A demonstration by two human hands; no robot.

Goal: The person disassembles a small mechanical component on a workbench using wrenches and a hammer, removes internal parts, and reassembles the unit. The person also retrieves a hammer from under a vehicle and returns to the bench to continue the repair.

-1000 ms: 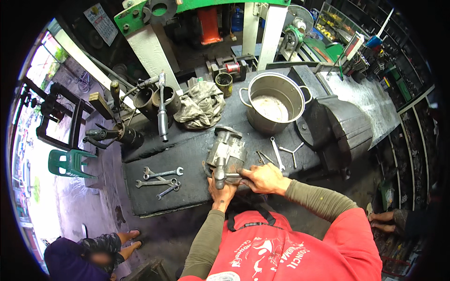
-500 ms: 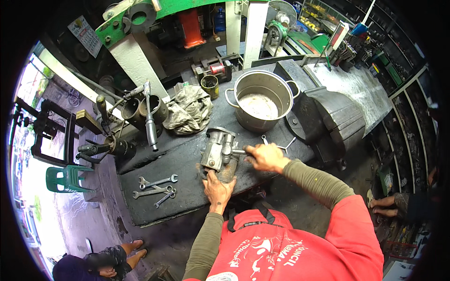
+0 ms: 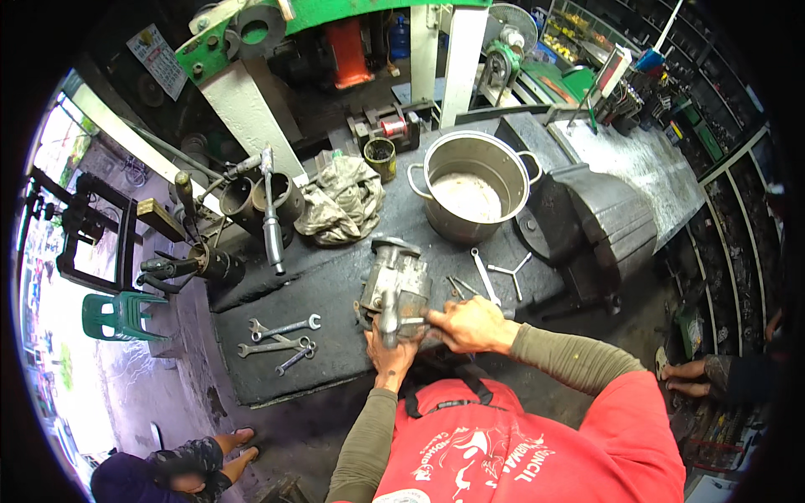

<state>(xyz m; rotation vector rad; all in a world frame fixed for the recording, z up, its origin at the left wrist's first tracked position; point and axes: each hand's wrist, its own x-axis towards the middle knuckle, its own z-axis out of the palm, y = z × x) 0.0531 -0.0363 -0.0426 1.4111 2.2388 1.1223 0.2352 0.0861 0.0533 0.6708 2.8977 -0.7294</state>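
Note:
A silvery cast metal housing [image 3: 401,281] with a round flange at its far end rests on the dark workbench. A stubby cylindrical part of it points toward me. My left hand [image 3: 392,359] is closed around its near end, thumb along the side. At the right side, my right hand [image 3: 471,325] is closed, with its fingertips on the housing's near right edge; the undersides of these fingers are hidden. Just beyond the right hand lie a combination wrench [image 3: 485,277], a three-armed Y wrench [image 3: 516,272] and small slim metal pieces [image 3: 459,285].
Several wrenches [image 3: 285,342] lie at the bench's left. Behind the housing are a crumpled rag [image 3: 342,201], a can [image 3: 380,159] and a two-handled pot [image 3: 478,180]. A large dark metal casting [image 3: 599,218] stands on the right. A person [image 3: 189,465] sits at lower left.
The housing has turned, so its stub now points toward me instead of right. My right hand has moved nearer, uncovering the combination wrench and small pieces. My left hand still holds the near end.

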